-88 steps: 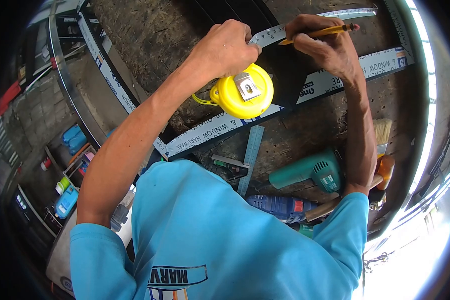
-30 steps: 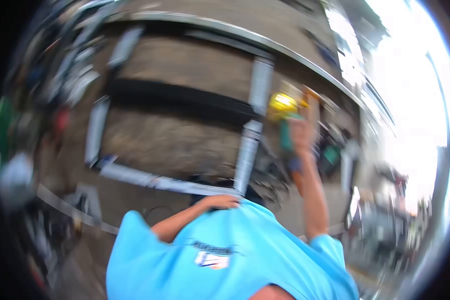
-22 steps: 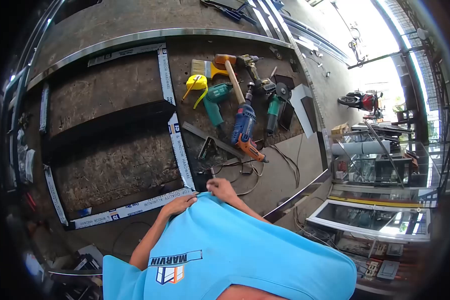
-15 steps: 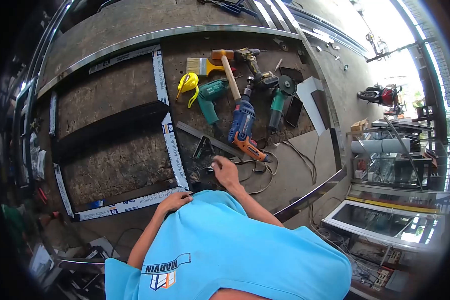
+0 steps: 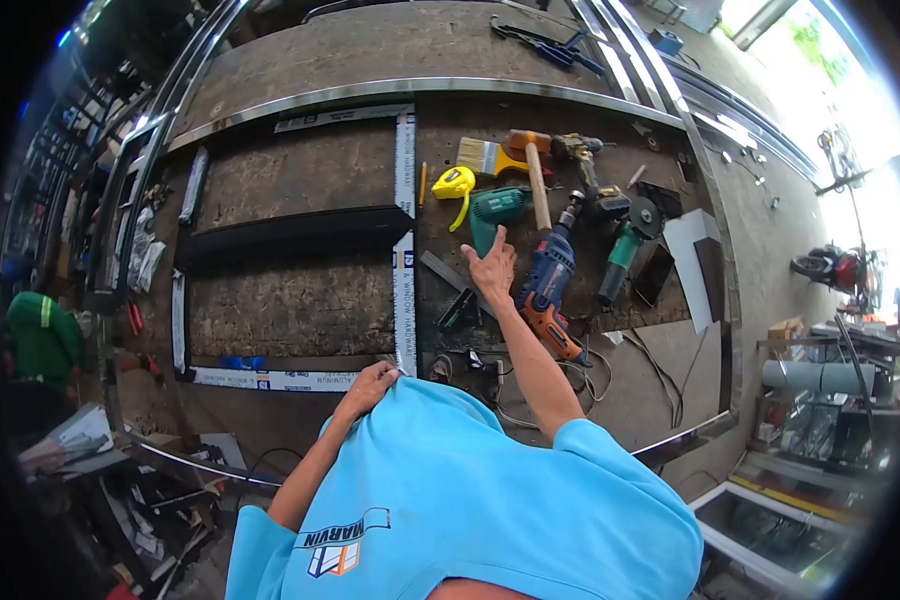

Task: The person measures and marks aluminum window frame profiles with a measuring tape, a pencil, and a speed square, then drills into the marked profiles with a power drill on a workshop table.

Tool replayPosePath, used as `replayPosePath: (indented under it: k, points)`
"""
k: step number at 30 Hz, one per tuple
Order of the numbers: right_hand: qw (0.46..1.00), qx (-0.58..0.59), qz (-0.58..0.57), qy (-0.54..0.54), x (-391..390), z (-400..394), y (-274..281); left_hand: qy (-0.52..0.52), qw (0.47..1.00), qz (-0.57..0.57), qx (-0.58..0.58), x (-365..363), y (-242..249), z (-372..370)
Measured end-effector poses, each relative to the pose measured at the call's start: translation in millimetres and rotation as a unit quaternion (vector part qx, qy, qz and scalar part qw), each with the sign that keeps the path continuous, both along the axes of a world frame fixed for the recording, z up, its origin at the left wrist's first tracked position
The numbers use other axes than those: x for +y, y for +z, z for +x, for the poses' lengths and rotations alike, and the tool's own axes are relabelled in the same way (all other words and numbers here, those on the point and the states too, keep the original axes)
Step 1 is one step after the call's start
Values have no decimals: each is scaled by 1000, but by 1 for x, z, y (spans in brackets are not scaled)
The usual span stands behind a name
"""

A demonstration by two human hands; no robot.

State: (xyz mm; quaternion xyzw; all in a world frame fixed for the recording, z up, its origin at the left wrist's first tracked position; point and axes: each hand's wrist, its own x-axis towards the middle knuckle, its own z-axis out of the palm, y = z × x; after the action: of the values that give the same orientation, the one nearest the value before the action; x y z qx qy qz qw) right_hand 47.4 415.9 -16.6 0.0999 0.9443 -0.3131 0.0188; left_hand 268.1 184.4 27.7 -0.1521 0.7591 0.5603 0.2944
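Note:
My right hand [image 5: 492, 270] reaches over the bench, fingers spread, its fingertips at the handle of a green electric drill [image 5: 497, 205]; whether they touch cannot be made out. Beside that drill lie a yellow tape measure [image 5: 454, 184], a hammer [image 5: 538, 185] with a wooden handle, and a blue-and-orange drill [image 5: 550, 280]. My left hand [image 5: 368, 388] is curled at the near right corner of an aluminium frame [image 5: 404, 290], which is wrapped in printed protective tape. Its fingers are partly hidden by the angle.
A paintbrush [image 5: 482, 157], a cordless drill [image 5: 592, 175], an angle grinder [image 5: 630, 250] and a pencil [image 5: 422, 185] lie on the bench. Cables [image 5: 660, 370] trail at the near right. A metal rail [image 5: 300, 107] crosses behind. At far left stands a person in green [image 5: 45, 335].
My right hand has moved forward from near the bench's front edge to the green drill's handle, its fingers opening. The left hand stays at the frame's corner. The view has shifted.

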Motion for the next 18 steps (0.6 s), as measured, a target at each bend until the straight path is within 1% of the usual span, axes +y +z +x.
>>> replayPosePath:
  k: [1, 2, 3, 5, 6, 7, 9, 11, 12, 13, 15, 16, 17, 18]
  points:
    - [1000, -3, 28, -7, -9, -8, -4, -13, 1000, -27, 8, 0, 7, -1]
    - [998, 11, 36, -47, -17, -15, -9, -23, 999, -42, 25, -4, 7, 1]
    - [995, 25, 44, -89, -25, -23, -11, -6, 998, -51, 20, -9, 7, 5]
    - [993, -76, 38, -84, -25, -37, 22, -27, 999, -37, 20, -16, 5, 9]
    - [990, -106, 48, -74, -23, -50, 21, -19, 999, -38, 17, -18, 4, 12]
    - [987, -135, 60, -69, -20, -59, 24, -37, 999, -24, 15, -21, 2, 13]
    - [982, -166, 66, -56, -14, -67, 37, -60, 998, -7, 20, -29, -5, 11]
    - [980, -186, 71, -7, -5, -63, 53, -109, 994, 19, 25, -35, -20, 13]
    - [982, -181, 49, 16, 5, -56, 61, -177, 984, 35, 14, -40, -23, 8]
    - [983, -176, 29, 37, 10, -48, 71, -182, 982, 46, 13, -47, -32, 4]
    - [992, -94, -68, 39, 11, -16, 104, -255, 960, 111, 33, -52, -53, 3]
    - [988, 41, -118, 88, 14, -7, 100, -284, 950, 133, 5, -55, -48, -3]
    - [992, 33, -101, 73, 24, 0, 100, -325, 934, 145, -10, -58, -44, -11]
    - [973, -37, -219, 56, 11, 14, 136, -338, 926, 166, 12, -58, -50, -14]
